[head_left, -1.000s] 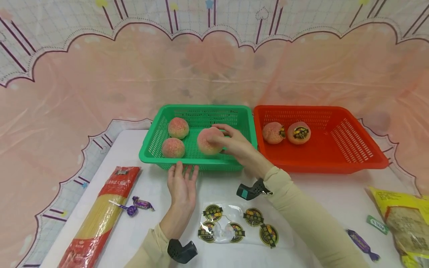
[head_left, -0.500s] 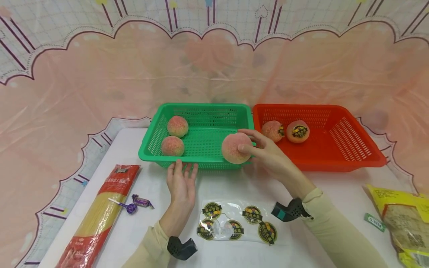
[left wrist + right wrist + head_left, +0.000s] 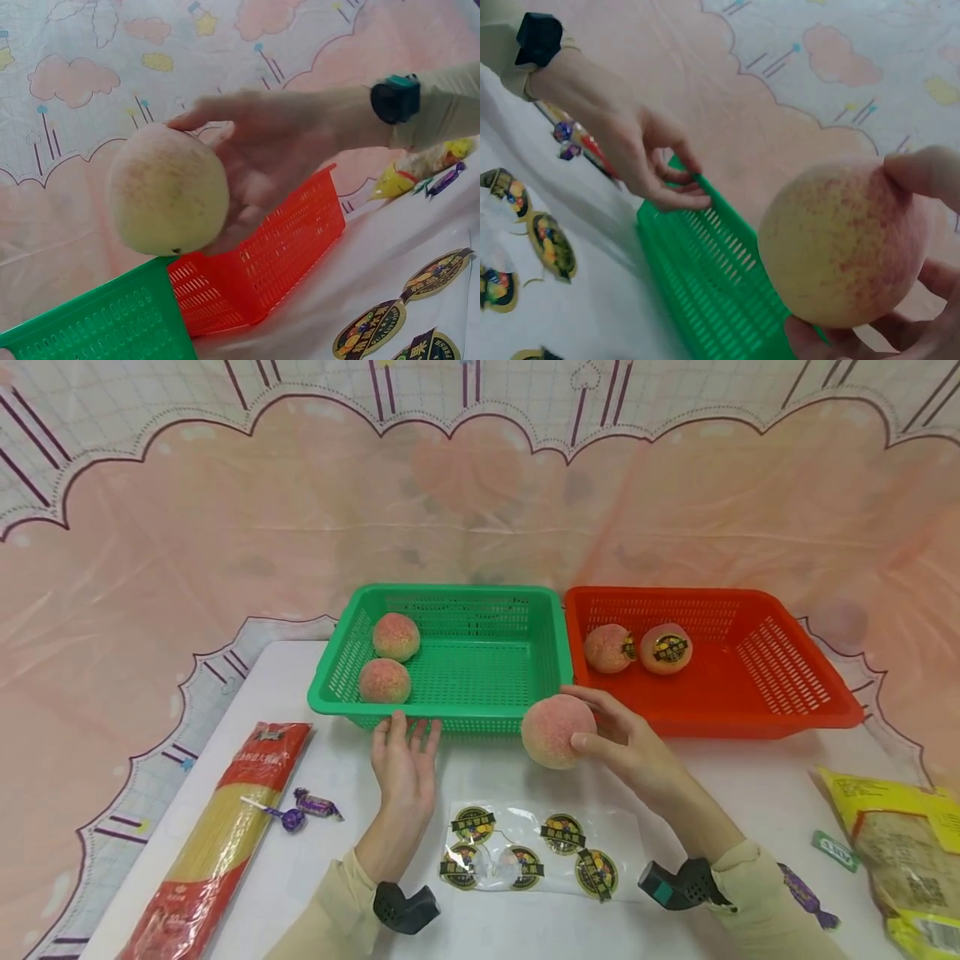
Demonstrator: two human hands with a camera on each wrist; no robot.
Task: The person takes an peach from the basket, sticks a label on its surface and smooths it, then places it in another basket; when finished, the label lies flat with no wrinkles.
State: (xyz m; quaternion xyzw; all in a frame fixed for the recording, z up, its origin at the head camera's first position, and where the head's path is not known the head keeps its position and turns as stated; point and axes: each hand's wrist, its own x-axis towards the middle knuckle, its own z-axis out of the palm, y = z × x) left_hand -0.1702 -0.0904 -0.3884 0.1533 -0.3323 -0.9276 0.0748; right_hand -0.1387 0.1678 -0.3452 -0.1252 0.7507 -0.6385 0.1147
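My right hand point(image 3: 637, 756) grips a pink-and-yellow peach point(image 3: 557, 732) between thumb and fingers, in front of the green basket's point(image 3: 480, 713) right corner. In the right wrist view the peach point(image 3: 844, 244) fills the lower right. My left hand point(image 3: 405, 772) touches the front rim of the green basket with its fingertips, fingers loosely bent. Two peaches without stickers, a rear one point(image 3: 396, 637) and a front one point(image 3: 385, 681), lie at the basket's left end. The red basket point(image 3: 720, 725) holds two peaches with black-and-gold labels, one peach point(image 3: 606, 650) beside another peach point(image 3: 666, 662).
A clear sheet point(image 3: 510, 827) with several round fruit labels lies before the baskets. To the left are a noodle packet point(image 3: 247, 797), a lollipop point(image 3: 292, 819) and a wrapped candy point(image 3: 318, 804). On the right lie a yellow bag point(image 3: 907, 843), a green pack point(image 3: 835, 850) and a purple candy point(image 3: 808, 897).
My right hand has lifted the peach out of the green basket and brought it right and toward me. The left hand has stayed at the basket's front rim.
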